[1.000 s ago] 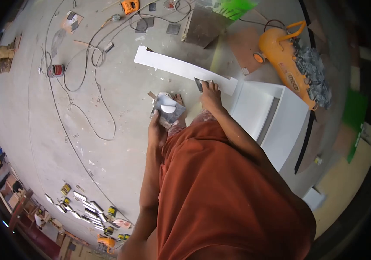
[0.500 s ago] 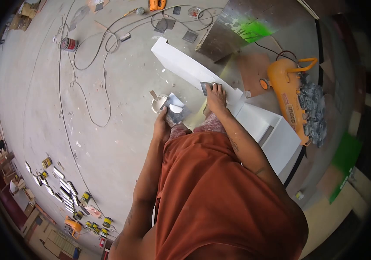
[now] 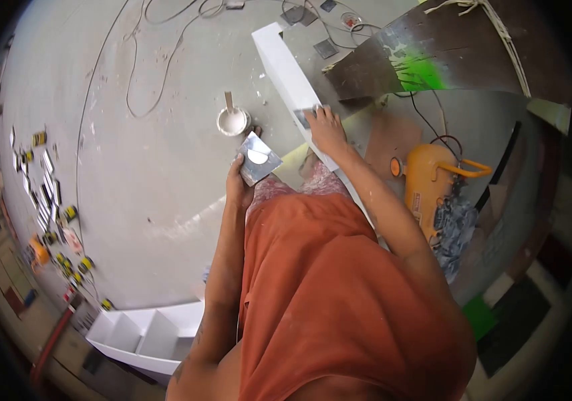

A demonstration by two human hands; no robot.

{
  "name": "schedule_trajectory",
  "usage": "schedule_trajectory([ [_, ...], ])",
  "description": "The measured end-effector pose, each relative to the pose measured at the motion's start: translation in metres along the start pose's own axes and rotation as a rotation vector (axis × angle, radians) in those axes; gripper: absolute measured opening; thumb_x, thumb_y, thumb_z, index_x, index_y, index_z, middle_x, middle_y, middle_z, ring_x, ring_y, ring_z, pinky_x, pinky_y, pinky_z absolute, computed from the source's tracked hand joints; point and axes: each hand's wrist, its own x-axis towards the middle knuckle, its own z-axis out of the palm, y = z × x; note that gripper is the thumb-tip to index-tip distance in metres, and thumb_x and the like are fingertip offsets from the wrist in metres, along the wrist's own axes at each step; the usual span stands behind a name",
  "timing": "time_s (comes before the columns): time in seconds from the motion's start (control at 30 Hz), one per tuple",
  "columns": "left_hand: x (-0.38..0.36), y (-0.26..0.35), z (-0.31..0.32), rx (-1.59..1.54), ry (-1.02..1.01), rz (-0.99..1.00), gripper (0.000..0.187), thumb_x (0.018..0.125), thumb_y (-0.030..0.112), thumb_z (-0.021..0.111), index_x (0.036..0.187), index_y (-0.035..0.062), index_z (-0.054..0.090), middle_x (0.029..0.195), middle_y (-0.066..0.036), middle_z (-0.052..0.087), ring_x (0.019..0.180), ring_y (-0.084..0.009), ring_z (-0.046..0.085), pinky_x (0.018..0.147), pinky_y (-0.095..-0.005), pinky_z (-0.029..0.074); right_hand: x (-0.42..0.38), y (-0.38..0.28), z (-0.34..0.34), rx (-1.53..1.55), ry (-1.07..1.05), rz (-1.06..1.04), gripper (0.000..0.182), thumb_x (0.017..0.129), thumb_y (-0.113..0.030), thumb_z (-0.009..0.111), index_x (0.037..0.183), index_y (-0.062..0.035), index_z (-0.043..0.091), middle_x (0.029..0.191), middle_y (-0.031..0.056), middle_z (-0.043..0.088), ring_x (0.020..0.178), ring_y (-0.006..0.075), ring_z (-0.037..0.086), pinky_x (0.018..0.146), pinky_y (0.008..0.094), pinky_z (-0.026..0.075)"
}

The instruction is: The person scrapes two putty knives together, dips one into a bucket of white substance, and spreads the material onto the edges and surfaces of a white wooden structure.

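My left hand (image 3: 236,182) grips a flat square metal plate (image 3: 251,175) by its edge, with a smooth dollop of white putty (image 3: 257,157) on its face. My right hand (image 3: 328,132) is closed around a flat grey scraper (image 3: 303,118), whose blade lies against the long white board (image 3: 286,70). The board runs from the top middle down towards my legs. Just beyond the plate, a round tub (image 3: 232,121) of white putty stands on the floor, a stick (image 3: 228,100) upright in it.
On the right stands a yellow air compressor (image 3: 426,180), near a brown panel (image 3: 379,63) with green paint. Lower left is a white shelf unit (image 3: 146,334). Cables (image 3: 164,87) cross the floor, and several tins and strips lie far left.
The camera view has shifted, so the floor items sit elsewhere and the white shelf unit shows lower left. My right hand and scraper sit at a different place along the board.
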Motion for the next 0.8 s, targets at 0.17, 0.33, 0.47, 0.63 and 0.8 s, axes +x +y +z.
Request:
schedule_trajectory([
  [0.17,-0.029,-0.065,-0.011,-0.168,0.171,0.112,0.045,0.101,0.034,0.046,0.137,0.0066,0.049,0.128,-0.01,0.063,0.114,-0.0265,0.063,0.092,-0.0448,0.052,0.034,0.034,-0.01,-0.092,-0.035,-0.17,0.047,0.084,-0.006,0.059,0.131,-0.0128,0.059,0.121,0.0153,0.057,0.117,0.0334,0.052,0.091,0.0476,0.045],
  [0.33,-0.064,-0.094,0.006,-0.288,0.311,0.117,0.046,0.101,0.034,0.047,0.137,0.0057,0.049,0.127,-0.011,0.063,0.114,-0.0268,0.063,0.095,-0.0459,0.051,0.034,0.046,-0.007,-0.163,-0.008,-0.274,0.042,0.087,-0.008,0.057,0.128,-0.0134,0.06,0.119,0.0134,0.058,0.114,0.031,0.054,0.087,0.0466,0.045],
  [0.47,-0.075,-0.109,0.007,-0.341,0.278,0.155,0.045,0.101,0.034,0.049,0.136,0.0076,0.048,0.13,-0.012,0.061,0.117,-0.0296,0.062,0.097,-0.0482,0.051,0.01,0.045,-0.002,-0.164,-0.04,-0.315,0.042,0.087,-0.008,0.057,0.128,-0.0134,0.06,0.12,0.0134,0.058,0.115,0.0309,0.054,0.087,0.0466,0.045],
  [0.63,-0.082,-0.12,0.005,-0.378,0.325,0.13,0.045,0.101,0.035,0.048,0.137,0.0081,0.051,0.129,-0.009,0.063,0.115,-0.0261,0.063,0.098,-0.0457,0.05,-0.034,0.048,0.0,-0.14,-0.047,-0.36,0.04,0.086,-0.009,0.058,0.125,-0.0127,0.06,0.121,0.0145,0.058,0.115,0.0318,0.054,0.086,0.0473,0.045],
  [0.8,-0.08,-0.131,-0.005,-0.372,0.307,0.147,0.046,0.1,0.038,0.048,0.137,0.0094,0.051,0.127,-0.007,0.064,0.115,-0.025,0.063,0.096,-0.0449,0.05,-0.002,0.037,-0.018,-0.135,-0.159,-0.302,0.042,0.082,-0.007,0.06,0.124,-0.0119,0.059,0.12,0.0154,0.057,0.114,0.0337,0.054,0.087,0.0489,0.046],
])
